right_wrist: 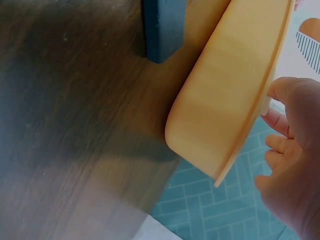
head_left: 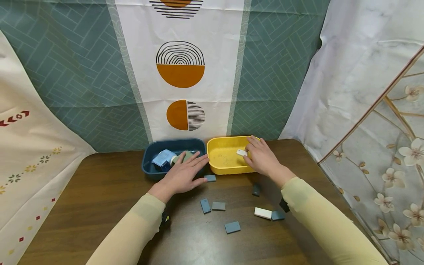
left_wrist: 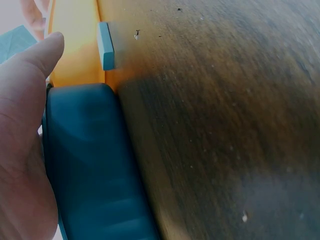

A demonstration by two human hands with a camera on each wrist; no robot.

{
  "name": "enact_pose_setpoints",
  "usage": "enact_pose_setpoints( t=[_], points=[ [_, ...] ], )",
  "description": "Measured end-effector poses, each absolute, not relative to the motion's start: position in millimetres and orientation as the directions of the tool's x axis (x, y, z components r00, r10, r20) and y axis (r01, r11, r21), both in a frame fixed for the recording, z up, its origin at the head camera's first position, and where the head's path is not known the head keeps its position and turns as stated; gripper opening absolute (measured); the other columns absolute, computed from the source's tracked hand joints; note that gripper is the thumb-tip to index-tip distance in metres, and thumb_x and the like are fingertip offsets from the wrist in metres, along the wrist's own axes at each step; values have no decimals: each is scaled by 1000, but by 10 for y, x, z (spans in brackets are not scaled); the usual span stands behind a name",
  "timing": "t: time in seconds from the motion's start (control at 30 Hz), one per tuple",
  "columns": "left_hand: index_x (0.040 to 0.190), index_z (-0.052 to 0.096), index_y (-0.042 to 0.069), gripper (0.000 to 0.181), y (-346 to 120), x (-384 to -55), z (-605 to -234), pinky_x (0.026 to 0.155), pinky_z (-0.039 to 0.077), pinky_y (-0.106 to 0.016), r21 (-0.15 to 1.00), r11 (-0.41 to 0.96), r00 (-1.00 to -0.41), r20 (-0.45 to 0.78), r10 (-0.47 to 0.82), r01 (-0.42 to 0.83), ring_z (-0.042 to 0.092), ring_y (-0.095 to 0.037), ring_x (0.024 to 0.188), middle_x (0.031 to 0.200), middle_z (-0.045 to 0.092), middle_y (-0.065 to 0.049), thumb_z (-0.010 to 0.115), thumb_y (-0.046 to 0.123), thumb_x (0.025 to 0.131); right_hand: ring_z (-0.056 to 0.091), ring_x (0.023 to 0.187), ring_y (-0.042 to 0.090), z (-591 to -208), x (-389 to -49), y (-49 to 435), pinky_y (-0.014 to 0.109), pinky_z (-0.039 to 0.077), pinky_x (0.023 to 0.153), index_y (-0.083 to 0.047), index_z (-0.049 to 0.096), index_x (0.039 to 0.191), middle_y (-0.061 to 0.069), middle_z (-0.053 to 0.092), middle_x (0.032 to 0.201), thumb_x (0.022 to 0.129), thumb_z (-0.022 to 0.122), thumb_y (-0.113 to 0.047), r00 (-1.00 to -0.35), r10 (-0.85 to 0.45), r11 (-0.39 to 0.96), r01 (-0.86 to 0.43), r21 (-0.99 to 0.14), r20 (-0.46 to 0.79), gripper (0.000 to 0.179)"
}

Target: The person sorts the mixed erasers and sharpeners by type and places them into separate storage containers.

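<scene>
My right hand (head_left: 261,156) pinches a small white rectangular block (head_left: 241,152) between thumb and finger, over the yellow bin (head_left: 232,170). In the right wrist view that hand (right_wrist: 295,145) is at the bin's rim, and the block is mostly hidden. My left hand (head_left: 183,175) is spread with straight fingers over the right part of the dark blue bin (head_left: 150,176); whether it touches the bin I cannot tell. Inside the blue bin are a light blue packet (head_left: 163,158) and a green item (head_left: 185,156), partly covered by the left hand.
Several grey-blue blocks, such as one near the front (head_left: 232,227) and one by the bins (head_left: 210,178), lie on the brown wooden table (head_left: 109,195). A white block (head_left: 263,213) touches another grey-blue block (head_left: 277,215) at the right. Patterned cloth (head_left: 281,73) hangs behind the bins.
</scene>
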State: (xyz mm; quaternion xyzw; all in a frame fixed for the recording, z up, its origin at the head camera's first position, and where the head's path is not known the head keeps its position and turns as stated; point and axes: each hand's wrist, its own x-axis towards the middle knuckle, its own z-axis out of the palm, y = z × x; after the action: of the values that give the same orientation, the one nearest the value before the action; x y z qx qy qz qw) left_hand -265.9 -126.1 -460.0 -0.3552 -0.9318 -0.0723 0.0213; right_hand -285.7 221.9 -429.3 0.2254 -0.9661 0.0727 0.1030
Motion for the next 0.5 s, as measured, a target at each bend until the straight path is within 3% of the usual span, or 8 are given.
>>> enact_pose_setpoints(
  t=[0.5],
  points=[
    [175,36,18,79,-1248,-2632,-4561,133,6,-67,125,736,-746,85,660,666,18,-25,169,181,30,3,61,58,111,34,162,43,-4336,-2978,2177,61,21,133,1,68,115,26,48,166,109,71,-26,-910,-365,915,-390,-107,195,27]
  ],
)
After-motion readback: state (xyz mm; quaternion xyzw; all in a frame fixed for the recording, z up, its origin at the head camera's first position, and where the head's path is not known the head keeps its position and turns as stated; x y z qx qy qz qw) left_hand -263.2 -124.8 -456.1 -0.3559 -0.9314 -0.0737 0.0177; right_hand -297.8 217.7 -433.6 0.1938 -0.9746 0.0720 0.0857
